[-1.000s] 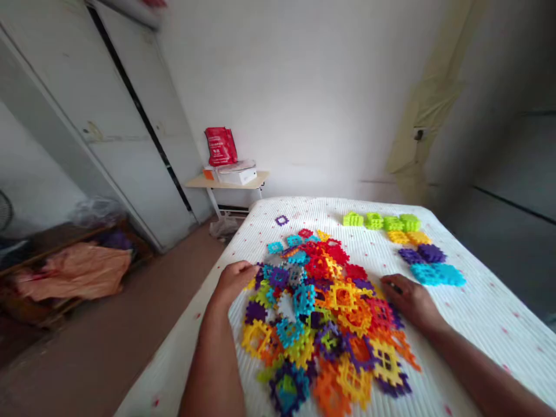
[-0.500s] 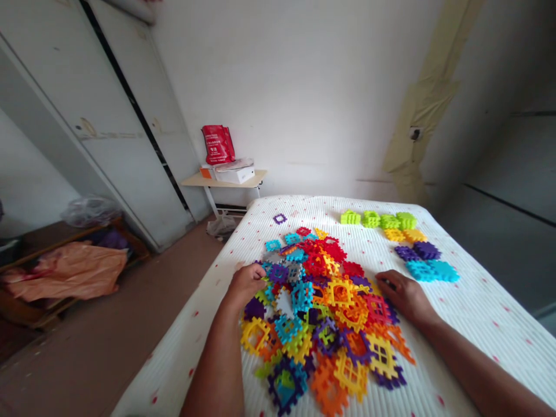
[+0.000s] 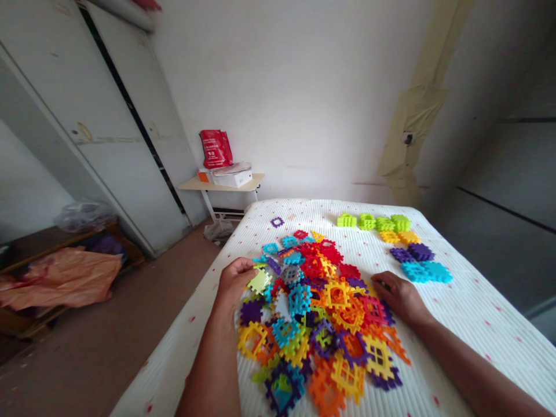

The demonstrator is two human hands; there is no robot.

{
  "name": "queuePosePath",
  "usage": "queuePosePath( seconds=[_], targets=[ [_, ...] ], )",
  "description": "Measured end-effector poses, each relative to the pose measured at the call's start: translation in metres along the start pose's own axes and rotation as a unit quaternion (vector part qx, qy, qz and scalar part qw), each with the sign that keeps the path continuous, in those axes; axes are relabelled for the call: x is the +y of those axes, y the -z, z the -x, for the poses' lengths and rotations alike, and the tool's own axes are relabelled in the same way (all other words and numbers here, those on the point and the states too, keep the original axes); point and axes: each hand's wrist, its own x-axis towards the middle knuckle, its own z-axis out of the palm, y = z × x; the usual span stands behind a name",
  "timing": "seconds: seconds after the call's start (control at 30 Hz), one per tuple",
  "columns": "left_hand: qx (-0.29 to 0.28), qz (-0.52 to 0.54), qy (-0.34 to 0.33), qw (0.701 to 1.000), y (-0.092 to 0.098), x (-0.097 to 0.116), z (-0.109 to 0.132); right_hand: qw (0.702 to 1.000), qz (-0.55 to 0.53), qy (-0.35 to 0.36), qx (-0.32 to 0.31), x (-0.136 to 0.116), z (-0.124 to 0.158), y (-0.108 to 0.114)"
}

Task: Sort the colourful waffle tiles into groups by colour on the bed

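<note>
Near edge of the heap: a dark purple square plastic frame (image 3: 273,387) and a yellow notched plastic window tile (image 3: 348,376) lie on white ribbed, red-speckled bedding (image 3: 486,307).
Heap: many flat plastic tiles with toothed edges, in red, orange, yellow, purple, turquoise and green, overlap in one loose heap (image 3: 320,314).
Right hand: the right hand (image 3: 397,292) rests at the heap's right edge, fingers curled; I cannot tell whether it grasps anything.
Left hand: the left hand (image 3: 237,278) is at the heap's left edge, seemingly pinching a pale lime-green, square, tooth-edged plastic tile (image 3: 259,281); the contact is partly hidden.
Lime tile: above the heap's left side, its flat face in view. It should be light, stiff and smooth, hard to break but apt to slide on its neighbours. The toothed rim looks the best hold, thumb and forefinger on opposite faces.
Stacks: right of the heap and beyond its middle sit turquoise (image 3: 436,272), purple (image 3: 420,251), yellow (image 3: 409,238) and bright lime plastic stacks (image 3: 367,222), grouped by colour.
Purple ring: a thin purple toothed plastic frame (image 3: 273,222) lies apart, past the heap's far left end.
Side table: farther beyond the heap, leftward, a pale wood-topped table (image 3: 191,183) bears a white cardboard box (image 3: 237,179) and red printed bag (image 3: 216,149).
</note>
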Motion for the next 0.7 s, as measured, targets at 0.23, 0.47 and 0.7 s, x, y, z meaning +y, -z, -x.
queuePosePath(
  seconds=[0.23,0.47,0.7],
  targets=[
    [-0.003,0.048,-0.017,0.999,-0.003,0.001,0.002,1.0,0.002,-0.004,-0.002,-0.003,-0.001,0.001],
    [-0.021,0.103,-0.027,0.994,-0.012,0.002,0.005,1.0,0.003,-0.002,0.007,-0.002,-0.002,0.0],
    [-0.014,0.197,-0.008,0.98,-0.025,0.004,0.008,1.0,-0.008,-0.002,0.019,-0.001,-0.001,0.0]
  ],
)
